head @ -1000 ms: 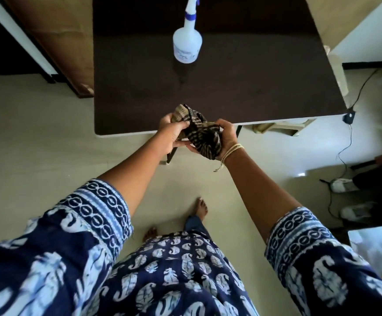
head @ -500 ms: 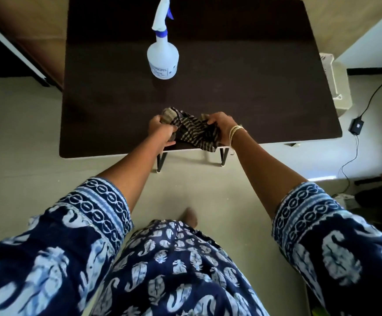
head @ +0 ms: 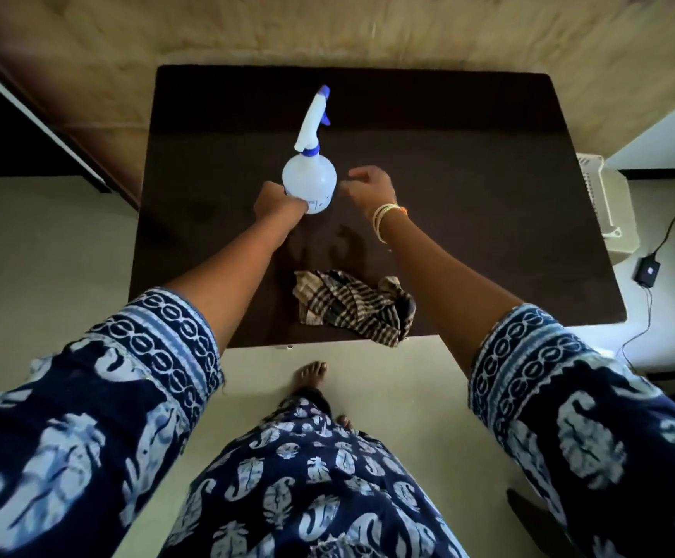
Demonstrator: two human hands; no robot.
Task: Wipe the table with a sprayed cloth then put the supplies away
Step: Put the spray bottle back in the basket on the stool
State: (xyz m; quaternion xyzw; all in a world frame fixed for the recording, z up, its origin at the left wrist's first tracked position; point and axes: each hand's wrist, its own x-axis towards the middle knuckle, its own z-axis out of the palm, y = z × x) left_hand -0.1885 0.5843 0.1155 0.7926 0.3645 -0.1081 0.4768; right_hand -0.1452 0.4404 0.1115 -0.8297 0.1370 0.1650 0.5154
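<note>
- I judge the task barely begun: one checked cloth [head: 354,306] lies crumpled on the worktop [head: 488,235], near its front edge, on the near side of the spray bottle [head: 309,183]; no spraying or wiping shows yet.
- My left grip [head: 275,203] wraps the bottle's base; my right grip [head: 370,189] hovers loose just beside the bottle, grasping nothing.
- Count: one bottle, one cloth, two hands. Spraying, wiping and stowing remain.
</note>
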